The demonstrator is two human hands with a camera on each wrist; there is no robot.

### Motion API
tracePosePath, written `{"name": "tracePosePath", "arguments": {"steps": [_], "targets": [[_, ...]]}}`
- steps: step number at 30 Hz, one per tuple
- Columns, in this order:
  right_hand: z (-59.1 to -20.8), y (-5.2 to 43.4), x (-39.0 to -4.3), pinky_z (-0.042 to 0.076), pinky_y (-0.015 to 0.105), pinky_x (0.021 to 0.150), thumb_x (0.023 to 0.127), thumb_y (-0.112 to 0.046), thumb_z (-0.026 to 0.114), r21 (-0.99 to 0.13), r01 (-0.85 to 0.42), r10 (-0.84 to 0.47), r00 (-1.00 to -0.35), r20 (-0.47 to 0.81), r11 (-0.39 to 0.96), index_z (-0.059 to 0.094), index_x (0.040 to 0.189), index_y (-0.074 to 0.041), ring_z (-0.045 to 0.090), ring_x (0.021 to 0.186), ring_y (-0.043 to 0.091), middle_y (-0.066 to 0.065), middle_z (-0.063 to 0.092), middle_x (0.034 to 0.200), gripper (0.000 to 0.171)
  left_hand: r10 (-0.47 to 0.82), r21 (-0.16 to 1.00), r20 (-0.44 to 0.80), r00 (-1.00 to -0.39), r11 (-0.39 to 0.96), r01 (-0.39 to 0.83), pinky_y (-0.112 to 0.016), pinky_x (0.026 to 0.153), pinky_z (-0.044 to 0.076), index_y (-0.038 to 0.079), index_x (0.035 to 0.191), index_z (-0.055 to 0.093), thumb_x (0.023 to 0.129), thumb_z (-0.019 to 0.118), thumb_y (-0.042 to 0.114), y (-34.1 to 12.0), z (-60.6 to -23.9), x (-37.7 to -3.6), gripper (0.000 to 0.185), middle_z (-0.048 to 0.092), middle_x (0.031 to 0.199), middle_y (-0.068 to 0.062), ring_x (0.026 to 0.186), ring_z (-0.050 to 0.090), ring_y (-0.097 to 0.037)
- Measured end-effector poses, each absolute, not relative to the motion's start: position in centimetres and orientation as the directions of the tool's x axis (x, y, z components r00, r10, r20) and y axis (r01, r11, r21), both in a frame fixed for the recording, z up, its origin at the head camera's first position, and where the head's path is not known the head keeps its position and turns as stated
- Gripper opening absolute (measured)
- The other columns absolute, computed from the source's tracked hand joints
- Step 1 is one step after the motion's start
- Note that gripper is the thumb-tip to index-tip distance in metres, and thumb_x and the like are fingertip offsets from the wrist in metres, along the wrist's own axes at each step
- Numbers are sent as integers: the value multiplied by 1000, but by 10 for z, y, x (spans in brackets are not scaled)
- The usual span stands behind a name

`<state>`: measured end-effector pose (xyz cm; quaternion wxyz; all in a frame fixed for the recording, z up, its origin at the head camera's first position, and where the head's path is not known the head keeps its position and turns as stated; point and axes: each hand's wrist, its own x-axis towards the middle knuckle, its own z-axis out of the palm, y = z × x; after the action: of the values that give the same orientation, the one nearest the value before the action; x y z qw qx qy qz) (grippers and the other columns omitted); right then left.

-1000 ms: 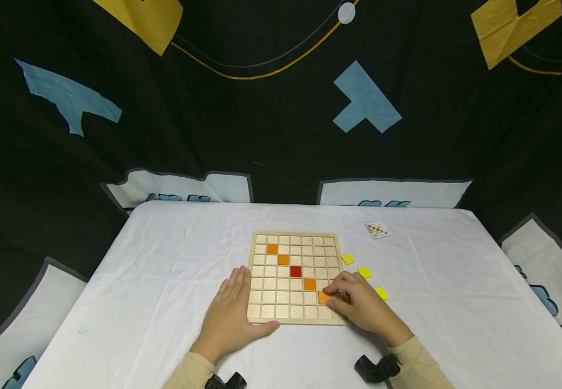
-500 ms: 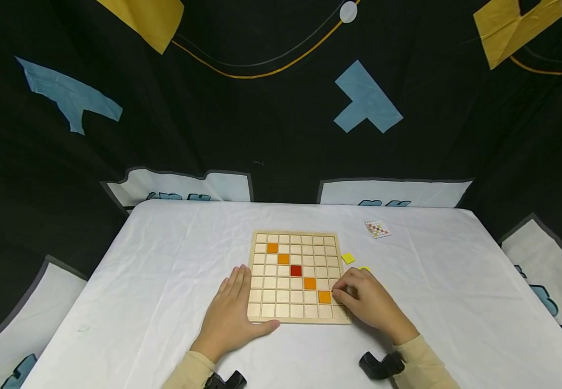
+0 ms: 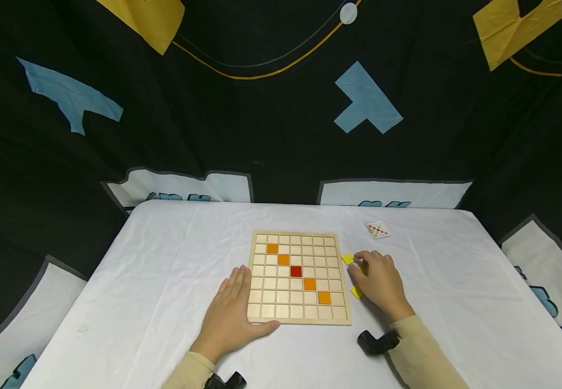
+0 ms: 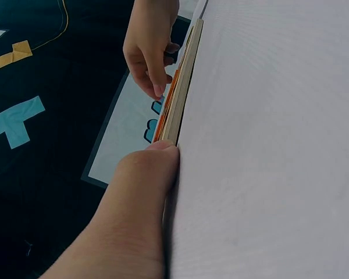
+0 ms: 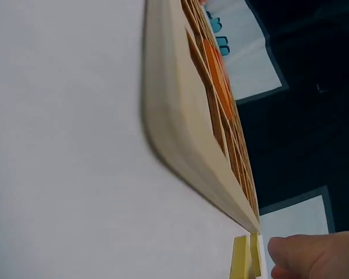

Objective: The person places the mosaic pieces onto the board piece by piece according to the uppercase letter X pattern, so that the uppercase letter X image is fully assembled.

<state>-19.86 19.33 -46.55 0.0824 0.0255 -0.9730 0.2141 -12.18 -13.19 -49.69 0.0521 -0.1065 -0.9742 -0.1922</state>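
Observation:
A wooden grid board (image 3: 264, 310) lies on the white tablecloth. It carries a diagonal of orange tiles (image 3: 324, 297) with one red tile (image 3: 296, 271) in the middle. My left hand (image 3: 232, 305) lies flat against the board's left edge, and its thumb (image 4: 142, 192) presses the front corner. My right hand (image 3: 379, 281) is just right of the board, fingers curled over loose yellow tiles. One yellow tile (image 3: 347, 259) shows by its fingertips and another (image 3: 357, 292) under its thumb. The right wrist view has yellow tile edges (image 5: 244, 258) beside a finger (image 5: 314, 256). A grip is hidden.
A small patterned card (image 3: 377, 229) lies at the back right of the table. Black wrist mounts (image 3: 377, 342) show near the front edge. A black backdrop with blue and yellow shapes hangs behind the table (image 3: 164, 259).
My right hand let go of the orange tile, now seated in its cell, and moved back and right off the board to the yellow tiles. The left hand stayed put.

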Motion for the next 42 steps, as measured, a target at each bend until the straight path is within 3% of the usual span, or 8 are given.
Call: {"name": "tracePosePath", "arguments": {"steps": [9, 14, 19, 25, 32, 42], "targets": [[-472, 185, -212, 37, 31, 64, 88, -32, 73, -394, -44, 29, -984, 176, 918, 72, 114, -6, 48, 81, 25, 8, 61, 87, 36, 187, 359, 151, -971, 905, 230, -46, 126, 20, -1, 156, 22, 69, 56, 89, -132, -498, -122, 130, 20, 165, -15, 155, 17, -30], [-472, 183, -216, 37, 33, 67, 88, -25, 74, -455, -32, 51, -984, 169, 890, 70, 111, -7, 49, 85, 27, 9, 63, 93, 30, 187, 357, 144, -972, 906, 227, -45, 126, 19, -1, 156, 21, 69, 56, 89, -132, -496, -122, 130, 19, 165, -15, 155, 16, -29], [-469, 179, -218, 33, 32, 66, 90, -17, 71, -528, -9, 65, -991, 121, 849, 63, 108, -11, 47, 81, 25, 6, 60, 88, 21, 190, 355, 134, -973, 907, 226, -46, 126, 18, -1, 156, 21, 69, 55, 89, -132, -496, -122, 130, 18, 166, -15, 155, 15, -29], [-463, 171, -223, 32, 31, 67, 93, -17, 68, -567, 17, 89, -991, 99, 823, 62, 111, -12, 46, 83, 24, 6, 60, 89, 19, 193, 355, 120, -974, 907, 224, -46, 126, 18, -1, 157, 20, 70, 55, 89, -132, -495, -122, 130, 17, 166, -15, 155, 14, -29], [-455, 160, -230, 35, 30, 66, 94, -18, 67, -575, -59, 3, -994, 107, 816, 64, 112, -13, 48, 85, 25, 6, 63, 92, 19, 191, 362, 125, -974, 905, 224, -45, 126, 18, 0, 157, 19, 70, 56, 88, -132, -494, -122, 130, 17, 166, -14, 155, 14, -28], [-457, 141, -239, 37, 32, 70, 94, -17, 69, -603, -105, -68, -994, 85, 791, 66, 112, -14, 48, 80, 22, 3, 60, 84, 18, 198, 350, 123, -973, 908, 229, -46, 126, 18, -1, 157, 19, 70, 54, 89, -132, -494, -122, 130, 16, 166, -15, 155, 14, -30]]}}
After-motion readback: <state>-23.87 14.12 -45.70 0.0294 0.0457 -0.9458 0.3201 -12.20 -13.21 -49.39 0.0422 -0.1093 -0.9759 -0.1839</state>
